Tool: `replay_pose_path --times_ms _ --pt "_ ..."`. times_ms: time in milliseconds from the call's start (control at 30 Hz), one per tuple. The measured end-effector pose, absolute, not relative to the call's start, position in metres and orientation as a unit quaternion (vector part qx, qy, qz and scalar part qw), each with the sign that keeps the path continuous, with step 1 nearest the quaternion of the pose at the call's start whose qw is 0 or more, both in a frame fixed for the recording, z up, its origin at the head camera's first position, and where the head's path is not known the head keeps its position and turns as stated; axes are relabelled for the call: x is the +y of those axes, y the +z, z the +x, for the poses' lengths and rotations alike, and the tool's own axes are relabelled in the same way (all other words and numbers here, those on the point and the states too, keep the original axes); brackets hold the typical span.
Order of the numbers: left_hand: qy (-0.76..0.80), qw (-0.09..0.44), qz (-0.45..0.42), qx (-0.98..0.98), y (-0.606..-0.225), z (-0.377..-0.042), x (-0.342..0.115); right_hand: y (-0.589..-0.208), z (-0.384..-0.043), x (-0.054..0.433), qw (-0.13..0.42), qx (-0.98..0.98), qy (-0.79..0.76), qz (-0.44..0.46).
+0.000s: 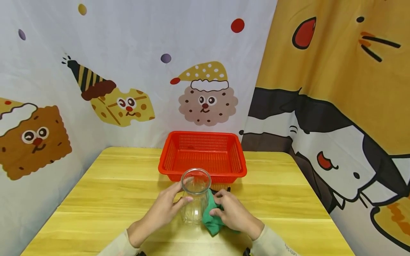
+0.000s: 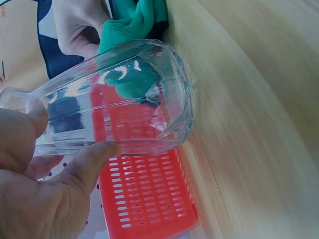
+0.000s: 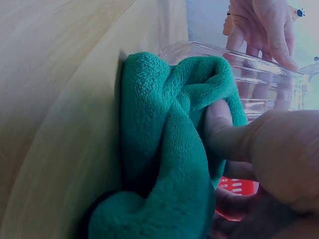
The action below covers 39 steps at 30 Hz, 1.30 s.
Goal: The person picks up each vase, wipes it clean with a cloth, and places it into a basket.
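Note:
A clear glass vase (image 1: 196, 213) with a round rim and faceted sides stands roughly upright in the head view. Whether its base touches the table, I cannot tell. My left hand (image 1: 161, 208) grips it from the left, thumb on the near side; the left wrist view shows the thumb and fingers (image 2: 92, 162) around the glass. On the other side my right hand (image 1: 235, 213) pinches a bunched green cloth (image 1: 212, 222) close against the vase. Folds of the fluffy cloth (image 3: 149, 99) fill the right wrist view, and the right thumb (image 3: 219, 119) presses into them.
Behind the vase sits a red plastic basket (image 1: 164, 169) with perforated walls. A small black thing (image 1: 229, 189) shows between the right hand and the basket, mostly hidden. The wooden table (image 1: 105, 199) meets printed curtains (image 1: 128, 46) at the back.

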<state>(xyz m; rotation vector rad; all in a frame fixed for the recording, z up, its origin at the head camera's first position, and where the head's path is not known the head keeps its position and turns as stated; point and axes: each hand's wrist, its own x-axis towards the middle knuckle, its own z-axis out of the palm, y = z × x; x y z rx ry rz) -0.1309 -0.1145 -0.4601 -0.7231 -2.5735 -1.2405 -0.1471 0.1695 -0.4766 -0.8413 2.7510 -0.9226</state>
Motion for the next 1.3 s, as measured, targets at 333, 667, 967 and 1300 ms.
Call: replay_pose_path --times_ms 333,667,967,1300 --pt "-0.422 0.098 -0.246 -0.867 -0.462 -0.13 -0.115 -0.478 -0.144 0.165 0.061 0.917 -0.293 -0.264" --pt "-0.425 0.098 -0.242 -0.867 -0.463 -0.131 -0.115 -0.48 -0.144 0.164 0.068 0.911 -0.309 -0.265" --pt "-0.417 0.103 -0.237 -0.871 -0.468 -0.129 -0.116 -0.489 -0.146 0.164 0.049 0.908 -0.328 -0.255" --pt "-0.415 0.111 -0.241 -0.87 -0.465 -0.133 -0.114 -0.491 -0.15 0.166 0.043 0.91 -0.334 -0.242"
